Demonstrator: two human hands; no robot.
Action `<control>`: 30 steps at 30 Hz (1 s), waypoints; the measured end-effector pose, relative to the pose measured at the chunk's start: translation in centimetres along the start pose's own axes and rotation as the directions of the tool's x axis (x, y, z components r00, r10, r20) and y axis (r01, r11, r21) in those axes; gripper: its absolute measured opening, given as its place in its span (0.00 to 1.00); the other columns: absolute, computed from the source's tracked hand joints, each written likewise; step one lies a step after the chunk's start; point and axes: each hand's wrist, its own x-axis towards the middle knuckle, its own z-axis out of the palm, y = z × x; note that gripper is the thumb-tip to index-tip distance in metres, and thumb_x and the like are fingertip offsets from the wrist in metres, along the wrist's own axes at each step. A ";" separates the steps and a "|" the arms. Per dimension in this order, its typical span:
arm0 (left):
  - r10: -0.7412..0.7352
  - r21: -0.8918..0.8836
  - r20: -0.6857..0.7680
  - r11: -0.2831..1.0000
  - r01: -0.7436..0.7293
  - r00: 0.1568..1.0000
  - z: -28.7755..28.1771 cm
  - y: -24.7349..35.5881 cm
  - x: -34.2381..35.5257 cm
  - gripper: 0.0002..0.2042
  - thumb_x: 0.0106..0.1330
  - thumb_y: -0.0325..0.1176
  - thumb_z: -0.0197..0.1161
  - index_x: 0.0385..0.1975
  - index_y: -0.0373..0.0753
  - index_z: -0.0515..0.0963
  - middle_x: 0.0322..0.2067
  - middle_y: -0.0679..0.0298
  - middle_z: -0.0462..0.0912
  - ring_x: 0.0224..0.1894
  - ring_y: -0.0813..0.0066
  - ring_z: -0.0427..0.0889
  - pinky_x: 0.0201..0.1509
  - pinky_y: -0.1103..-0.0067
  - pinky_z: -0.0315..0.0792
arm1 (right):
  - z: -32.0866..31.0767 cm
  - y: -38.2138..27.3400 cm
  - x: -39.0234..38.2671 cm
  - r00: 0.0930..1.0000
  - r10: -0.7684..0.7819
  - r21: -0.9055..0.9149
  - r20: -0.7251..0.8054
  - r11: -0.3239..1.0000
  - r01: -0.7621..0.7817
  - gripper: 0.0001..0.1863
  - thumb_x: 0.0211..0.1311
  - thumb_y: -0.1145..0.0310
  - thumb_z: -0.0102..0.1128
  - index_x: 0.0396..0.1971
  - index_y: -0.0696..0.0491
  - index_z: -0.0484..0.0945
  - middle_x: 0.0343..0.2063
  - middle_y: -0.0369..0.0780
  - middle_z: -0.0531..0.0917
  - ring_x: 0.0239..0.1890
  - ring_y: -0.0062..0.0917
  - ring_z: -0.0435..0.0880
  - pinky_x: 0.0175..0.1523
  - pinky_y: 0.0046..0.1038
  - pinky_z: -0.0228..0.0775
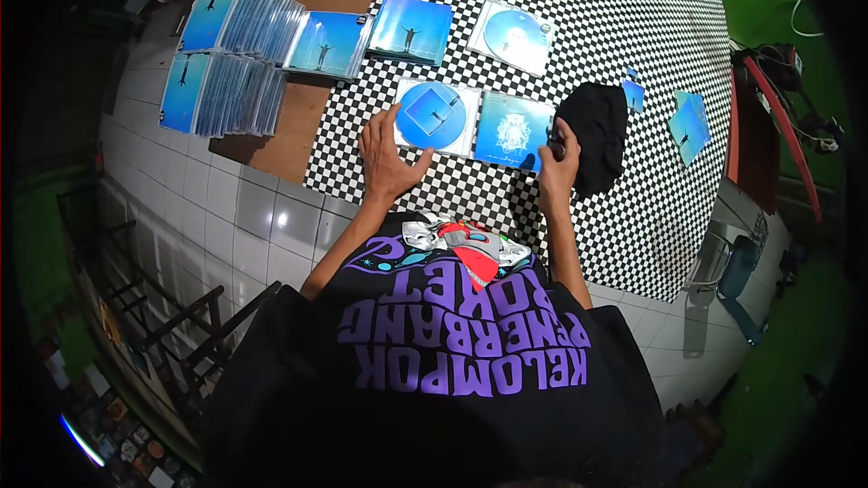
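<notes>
An opened CD case lies flat before me on the checkered tabletop. Its left half carries a blue disc with a small square blue card lying on it. In the right half is a blue cover sheet with a pale emblem. My left hand rests at the left edge of the case, thumb and fingers spread apart. At the right edge, my right hand pinches the case between thumb and fingers. A crumpled black cloth lies just right of that hand.
Two long rows of CD cases stand at the left on brown board, beside a shorter stack. Blue booklets are piled next to it. Farther back sits another case with a disc. Blue cards lie at the right.
</notes>
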 end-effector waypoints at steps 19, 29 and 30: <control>0.076 -0.280 0.032 0.958 -0.064 0.997 -0.9 -1.0 -0.9 0.43 0.47 0.39 0.60 0.69 0.34 0.61 0.61 0.50 0.71 0.64 0.53 0.68 0.71 0.58 0.54 | 7.6 -7.4 -1.5 0.760 -0.488 -0.143 0.429 0.794 0.590 0.30 0.70 0.64 0.49 0.72 0.46 0.64 0.70 0.51 0.64 0.70 0.46 0.64 0.73 0.54 0.48; 0.133 0.004 0.111 0.991 -0.134 0.985 -0.6 -0.3 -0.6 0.38 0.48 0.38 0.66 0.65 0.38 0.69 0.63 0.52 0.70 0.65 0.52 0.66 0.70 0.59 0.55 | 10.0 -5.1 -1.4 0.695 -0.458 -0.359 0.555 0.621 0.696 0.29 0.68 0.64 0.52 0.70 0.41 0.66 0.74 0.47 0.58 0.74 0.48 0.58 0.74 0.65 0.40; 0.140 0.001 0.117 0.990 -0.141 0.983 -0.5 -0.4 -0.4 0.38 0.48 0.38 0.66 0.65 0.38 0.69 0.63 0.52 0.70 0.65 0.52 0.66 0.70 0.59 0.55 | 9.8 -5.2 -1.2 0.701 -0.454 -0.364 0.550 0.625 0.690 0.29 0.68 0.64 0.52 0.70 0.41 0.66 0.74 0.47 0.58 0.74 0.48 0.58 0.74 0.65 0.40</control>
